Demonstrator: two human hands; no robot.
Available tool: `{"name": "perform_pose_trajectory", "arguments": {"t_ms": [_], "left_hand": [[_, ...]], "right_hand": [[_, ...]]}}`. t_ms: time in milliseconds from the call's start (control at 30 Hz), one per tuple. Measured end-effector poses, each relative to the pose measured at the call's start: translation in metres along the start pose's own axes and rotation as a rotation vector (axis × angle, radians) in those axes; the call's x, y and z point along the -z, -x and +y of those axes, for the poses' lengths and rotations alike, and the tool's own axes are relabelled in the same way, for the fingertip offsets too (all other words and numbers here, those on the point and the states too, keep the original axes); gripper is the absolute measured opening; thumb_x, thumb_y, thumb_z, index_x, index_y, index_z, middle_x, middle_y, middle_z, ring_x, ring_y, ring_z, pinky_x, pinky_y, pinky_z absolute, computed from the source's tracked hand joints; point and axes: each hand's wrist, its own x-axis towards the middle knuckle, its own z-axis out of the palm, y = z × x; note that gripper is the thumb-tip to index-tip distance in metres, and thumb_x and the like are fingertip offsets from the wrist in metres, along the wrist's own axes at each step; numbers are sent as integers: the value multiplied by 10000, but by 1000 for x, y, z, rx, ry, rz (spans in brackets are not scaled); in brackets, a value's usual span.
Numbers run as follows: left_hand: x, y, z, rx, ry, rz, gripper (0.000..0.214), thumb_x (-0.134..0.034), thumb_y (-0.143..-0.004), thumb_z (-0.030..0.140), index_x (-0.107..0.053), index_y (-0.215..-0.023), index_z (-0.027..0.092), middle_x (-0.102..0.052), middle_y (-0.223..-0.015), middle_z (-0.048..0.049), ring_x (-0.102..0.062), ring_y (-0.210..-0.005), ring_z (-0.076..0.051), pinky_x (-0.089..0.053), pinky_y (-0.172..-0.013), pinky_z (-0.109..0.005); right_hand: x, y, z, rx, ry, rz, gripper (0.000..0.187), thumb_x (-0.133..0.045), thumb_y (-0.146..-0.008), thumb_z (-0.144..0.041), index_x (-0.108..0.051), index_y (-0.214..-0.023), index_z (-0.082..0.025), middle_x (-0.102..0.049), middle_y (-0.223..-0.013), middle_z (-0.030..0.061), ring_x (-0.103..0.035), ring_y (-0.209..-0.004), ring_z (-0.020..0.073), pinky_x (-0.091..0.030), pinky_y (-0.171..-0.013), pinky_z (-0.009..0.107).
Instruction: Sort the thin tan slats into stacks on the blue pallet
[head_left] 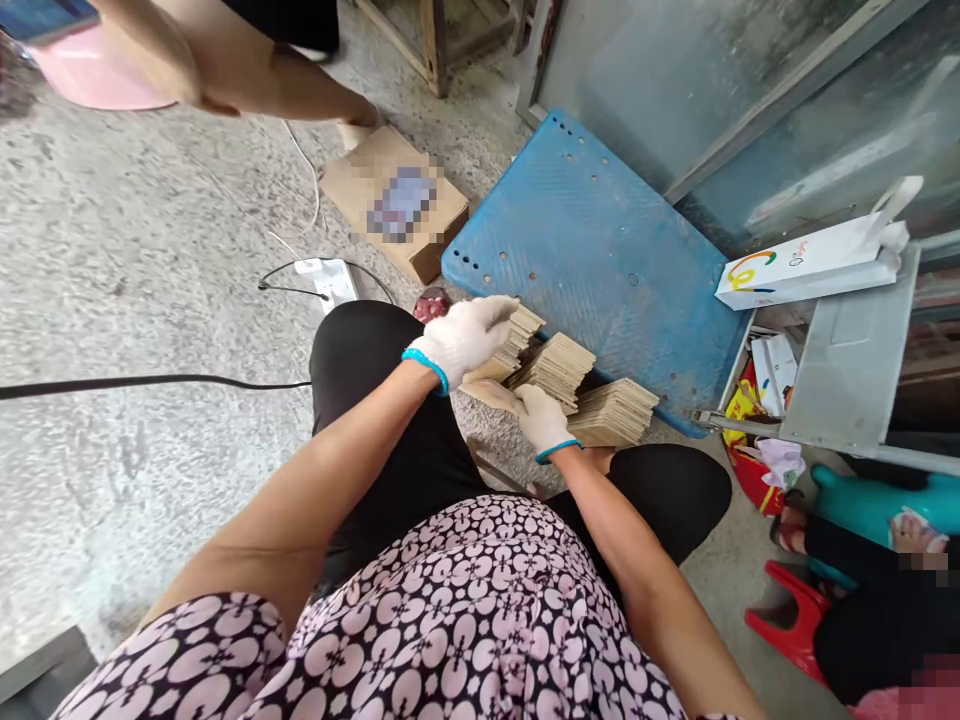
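My left hand [466, 340], in a white knit glove with a blue cuff, has its fingers stretched out over the left stack of thin tan sheets [525, 328]. I cannot tell whether its palm touches them. My right hand [544, 420], gloved the same way, pinches the edge of a thin tan sheet [491, 393] just below my left hand. A middle stack of tan sheets [561, 365] stands just beyond my right hand. To its right is another stack [616, 410]. The stacks line the near edge of a blue plastic board [592, 240].
Beyond my left knee lie a white power strip [334, 282] with cables and a cardboard box [397, 200]. A metal stand [855, 340] with a white paper bag [814, 262] is at right. One person sits at right, another at upper left. A red stool [795, 620] stands lower right.
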Motion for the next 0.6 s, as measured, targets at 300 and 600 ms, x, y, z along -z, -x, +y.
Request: {"name": "perform_pose_trajectory", "arguments": {"t_ms": [300, 600], "left_hand": [[0, -12, -1, 97, 114, 122, 442, -463, -874, 251, -565, -1300, 315, -636, -1229, 41, -571, -1141, -161, -429, -1001, -275], [-1, -19, 7, 54, 202, 161, 436, -457, -866, 229, -593, -1280, 235, -646, -1213, 15, -585, -1110, -159, -425, -1021, -284]], "right_hand": [[-25, -56, -37, 69, 103, -143, 235, -367, -953, -292, -556, -1071, -218, -605, -1054, 78, -593, -925, 202, -424, -758, 296], [-27, -80, -43, -3, 53, -116, 262, -390, -941, -236, -546, -1150, -215, -596, -1076, 87, -590, -929, 215, -458, -805, 330]]}}
